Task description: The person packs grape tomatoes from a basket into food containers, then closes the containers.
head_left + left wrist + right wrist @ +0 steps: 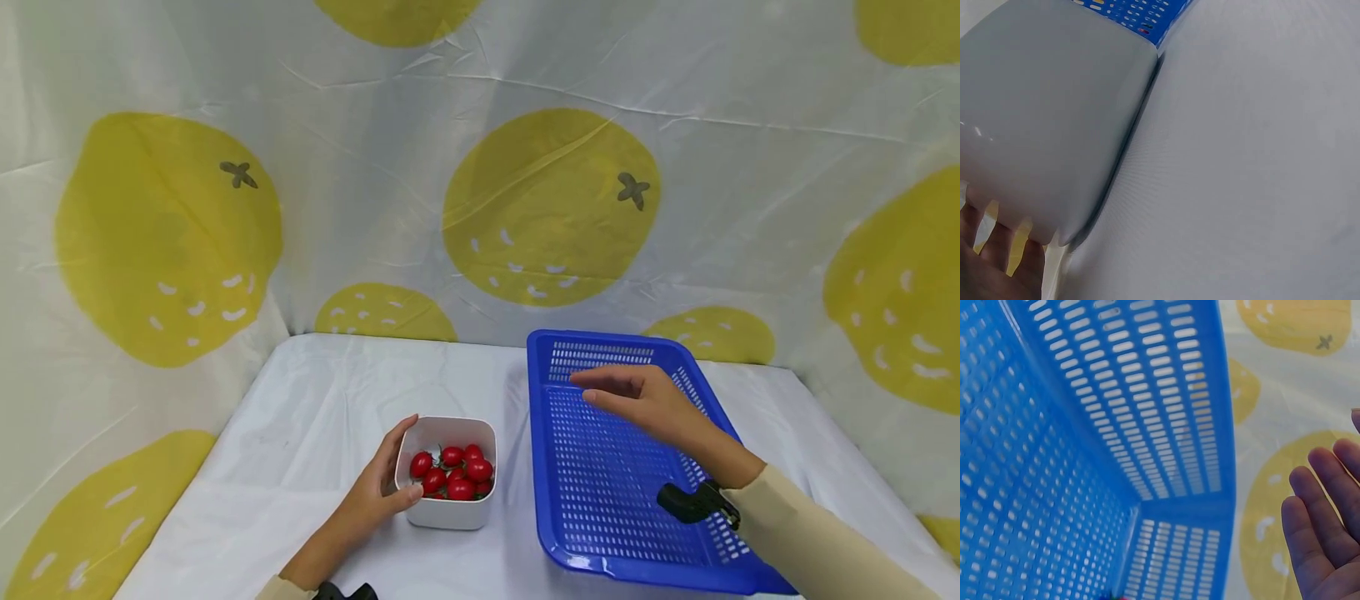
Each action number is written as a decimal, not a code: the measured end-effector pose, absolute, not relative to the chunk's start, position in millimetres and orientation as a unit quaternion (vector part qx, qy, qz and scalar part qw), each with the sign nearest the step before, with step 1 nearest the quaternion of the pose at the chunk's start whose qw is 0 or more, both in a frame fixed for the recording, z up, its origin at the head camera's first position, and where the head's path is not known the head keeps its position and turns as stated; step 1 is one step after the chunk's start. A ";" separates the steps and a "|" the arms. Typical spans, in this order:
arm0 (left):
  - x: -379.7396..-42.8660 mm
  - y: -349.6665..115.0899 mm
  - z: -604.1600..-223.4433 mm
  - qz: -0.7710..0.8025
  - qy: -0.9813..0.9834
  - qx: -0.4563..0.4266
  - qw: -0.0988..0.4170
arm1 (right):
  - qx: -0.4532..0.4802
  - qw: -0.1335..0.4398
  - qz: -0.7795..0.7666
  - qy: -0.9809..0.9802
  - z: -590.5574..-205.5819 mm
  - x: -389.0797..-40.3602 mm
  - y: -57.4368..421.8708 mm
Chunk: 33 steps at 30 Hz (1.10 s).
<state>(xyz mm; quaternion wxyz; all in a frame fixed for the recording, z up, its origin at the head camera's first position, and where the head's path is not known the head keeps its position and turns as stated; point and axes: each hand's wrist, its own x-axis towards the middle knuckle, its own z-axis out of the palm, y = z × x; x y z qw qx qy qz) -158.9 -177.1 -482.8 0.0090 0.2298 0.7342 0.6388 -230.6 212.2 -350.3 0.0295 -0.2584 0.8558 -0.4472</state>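
Observation:
A white square container (447,514) stands on the table with several red cherry tomatoes (461,489) inside. My left hand (369,495) grips its left side, thumb over the near rim and fingers along the outer wall. In the left wrist view, the fingers (999,247) lie against the container's grey-looking side (1054,112). Over the blue perforated basket (550,500) hovers my right hand (645,402), fingers extended and holding nothing. The right wrist view shows its fingers (1325,509) spread beyond the basket wall (1166,394).
The basket takes up the table's right side, just right of the container. A small red and green bit (1121,598) shows at the bottom edge of the right wrist view. White cloth (300,417) covers the table; a lemon-print curtain (360,183) hangs behind and at both sides.

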 end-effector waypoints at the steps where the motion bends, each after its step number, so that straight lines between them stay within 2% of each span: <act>1: -158.5 -176.8 -482.0 0.641 0.732 0.230 0.011 | -0.254 0.026 -0.446 0.858 -349.7 -230.0 215.3; 22: -155.2 -193.2 -480.9 0.669 0.700 0.249 0.032 | -0.182 -0.024 -0.398 0.899 -348.8 -224.4 262.6; 33: -156.9 -194.5 -487.4 0.675 0.690 0.258 0.028 | -0.138 -0.032 -0.413 0.900 -357.5 -228.2 293.5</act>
